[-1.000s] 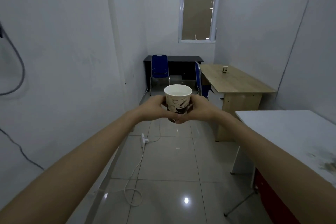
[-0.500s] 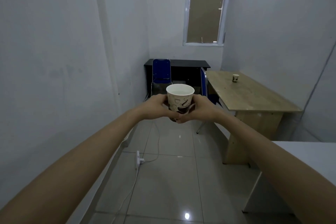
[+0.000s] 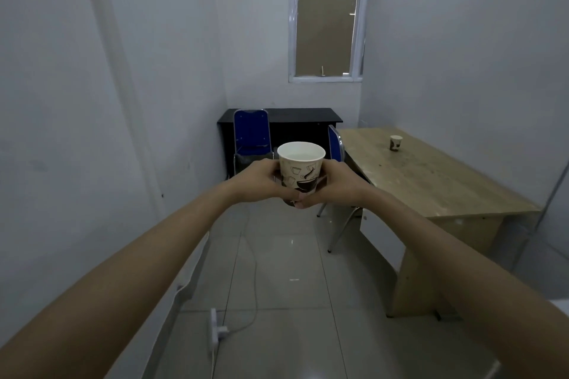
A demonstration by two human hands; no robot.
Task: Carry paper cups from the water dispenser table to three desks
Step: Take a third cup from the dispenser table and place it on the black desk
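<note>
A white paper cup (image 3: pixel 300 168) printed with coffee-cup drawings is held upright in front of me at arm's length. My left hand (image 3: pixel 257 181) wraps its left side and my right hand (image 3: pixel 337 186) wraps its right side, fingertips meeting under the base. Pale liquid shows inside the cup. A second, similar paper cup (image 3: pixel 395 142) stands on the wooden desk (image 3: pixel 437 181) at the right. A black desk (image 3: pixel 295 115) stands against the far wall under the window.
A blue chair (image 3: pixel 251 135) is tucked at the black desk and another blue chair (image 3: pixel 335 144) sits at the wooden desk's near corner. A white power strip (image 3: pixel 215 328) and its cable lie on the tiled floor. White walls close both sides.
I have walked forward down the room: the desks and chairs are closer, and the white table at the right has dropped out of view. Both hands keep the same hold on the cup.
</note>
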